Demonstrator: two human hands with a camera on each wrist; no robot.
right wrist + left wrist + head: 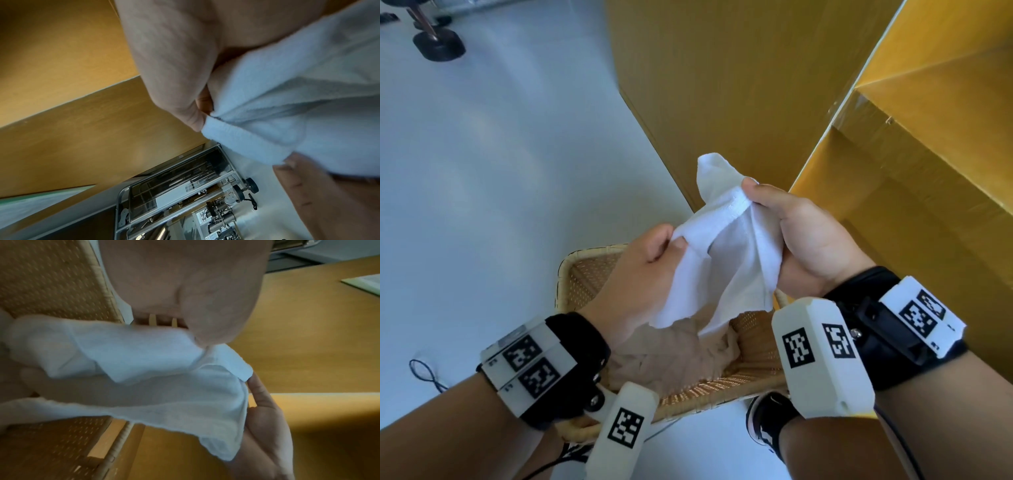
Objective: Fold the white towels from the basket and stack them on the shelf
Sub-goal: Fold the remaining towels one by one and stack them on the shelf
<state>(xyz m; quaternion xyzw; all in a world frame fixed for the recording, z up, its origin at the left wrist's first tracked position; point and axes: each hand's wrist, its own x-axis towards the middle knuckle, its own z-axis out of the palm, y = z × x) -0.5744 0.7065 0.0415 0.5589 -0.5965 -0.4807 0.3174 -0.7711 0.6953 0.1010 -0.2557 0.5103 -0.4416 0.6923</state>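
Left hand (640, 274): fingers and thumb curled round one bunched edge of a white towel (726, 253).
Right hand (808, 240): thumb and fingers pinching the towel's hemmed edge, just across from the left hand.
Towel: held in the air between both hands, crumpled, one corner poking up past the right thumb, the rest hanging down.
Basket (571, 274): woven, on the floor right under the hands; a beige cloth (671, 356) lies in it.
Shelf (893, 164): yellow wooden unit just beyond the right hand.
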